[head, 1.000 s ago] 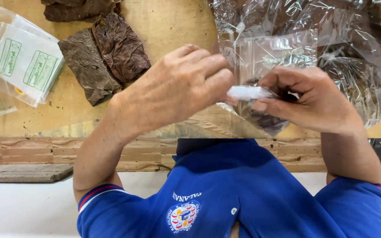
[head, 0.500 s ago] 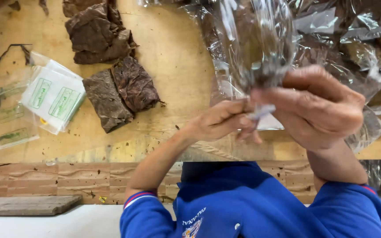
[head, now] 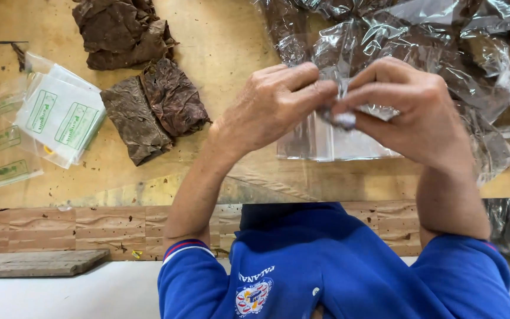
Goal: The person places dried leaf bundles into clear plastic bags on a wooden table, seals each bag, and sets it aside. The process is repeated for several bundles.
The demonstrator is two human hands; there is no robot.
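Flat clear pouches (head: 54, 115) with green labels are seen near the table's (head: 231, 35) left edge, folded brown leaves (head: 151, 106) beside them. Toward the front edge, a clear bag (head: 337, 139) is pinched by left hand (head: 273, 103) and right hand (head: 411, 109). Leaf-filled bags (head: 467, 41) are piled at the right.

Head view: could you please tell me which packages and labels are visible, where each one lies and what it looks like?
Clear bag: centre, pinched at its top by left hand and right hand; flat, transparent.
Labelled bags: left on the table; small clear stack with white cards bearing green-framed labels.
Filled bags: upper right; crinkled clear plastic over dark brown leaf.
Shirt badge: bottom, round, multicoloured on blue.
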